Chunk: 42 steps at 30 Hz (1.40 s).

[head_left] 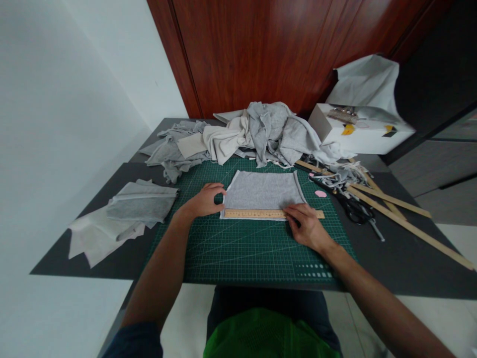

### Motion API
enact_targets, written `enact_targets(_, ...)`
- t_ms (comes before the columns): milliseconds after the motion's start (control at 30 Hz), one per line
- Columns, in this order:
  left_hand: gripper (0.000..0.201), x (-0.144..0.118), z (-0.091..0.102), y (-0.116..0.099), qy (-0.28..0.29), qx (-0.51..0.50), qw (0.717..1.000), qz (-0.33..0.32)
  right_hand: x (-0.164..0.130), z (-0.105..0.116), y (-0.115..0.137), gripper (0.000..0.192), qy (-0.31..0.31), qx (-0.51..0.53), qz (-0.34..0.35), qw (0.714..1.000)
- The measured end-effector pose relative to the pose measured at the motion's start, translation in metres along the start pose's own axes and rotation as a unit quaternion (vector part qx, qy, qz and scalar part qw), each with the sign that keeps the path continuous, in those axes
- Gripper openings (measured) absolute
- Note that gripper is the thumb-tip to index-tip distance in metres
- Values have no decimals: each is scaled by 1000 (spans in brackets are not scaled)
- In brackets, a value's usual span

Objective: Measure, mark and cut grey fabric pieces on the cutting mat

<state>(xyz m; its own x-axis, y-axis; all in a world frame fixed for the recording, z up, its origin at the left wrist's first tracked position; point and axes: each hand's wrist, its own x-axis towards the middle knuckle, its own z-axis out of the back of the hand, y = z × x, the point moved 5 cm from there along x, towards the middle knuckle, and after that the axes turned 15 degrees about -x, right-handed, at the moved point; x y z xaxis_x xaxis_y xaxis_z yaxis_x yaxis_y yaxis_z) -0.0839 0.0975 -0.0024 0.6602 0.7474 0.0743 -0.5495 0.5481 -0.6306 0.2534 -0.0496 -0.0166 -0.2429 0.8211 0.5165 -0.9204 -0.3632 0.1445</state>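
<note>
A grey piece of fabric [263, 191] with pale edges lies flat on the green cutting mat [238, 253]. Along its near edge rests a wooden ruler [253, 213], its right end sticking out past the cloth. My right hand [305, 223] is on the ruler toward that end, fingertips on top and thumb at the near side. At the fabric's left edge is my left hand [204, 200], thumb and forefinger curved apart in a C shape with a gap between them; nothing shows in its grasp.
Crumpled grey and cream cloth [268, 129] is heaped at the back. Folded fabric pieces [137, 204] lie left. On the right are black-handled scissors [354, 209], wooden strips [406, 226], tangled scraps [346, 174] and a pink oval [320, 194]. A white box [365, 134] stands behind.
</note>
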Motion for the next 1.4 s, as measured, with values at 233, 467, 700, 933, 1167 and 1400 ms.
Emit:
enact_targets(233, 38, 0, 1, -3, -1, -4, 1000, -4, 2, 9, -8, 27, 42, -54, -23, 997)
enact_targets(467, 39, 0, 0, -3, 4, 1, 1000, 6, 19, 25, -7, 21, 97, 7, -30, 995)
enact_targets(700, 39, 0, 1, -2, -2, -7, 1000, 13, 45, 29, -9, 15, 147, 87, -155, 973)
enact_targets(933, 37, 0, 2, -6, -4, -13, 1000, 11, 75, -7, 19, 17, 175, 207, -269, 924)
enact_targets(1167, 40, -1, 1, -7, -5, -7, 1000, 18, 90, -38, 58, 20, 129, 150, -287, 937)
enact_targets(1400, 39, 0, 1, -8, -8, -12, 1000, 17, 99, -63, 86, 30, 157, 151, -269, 938)
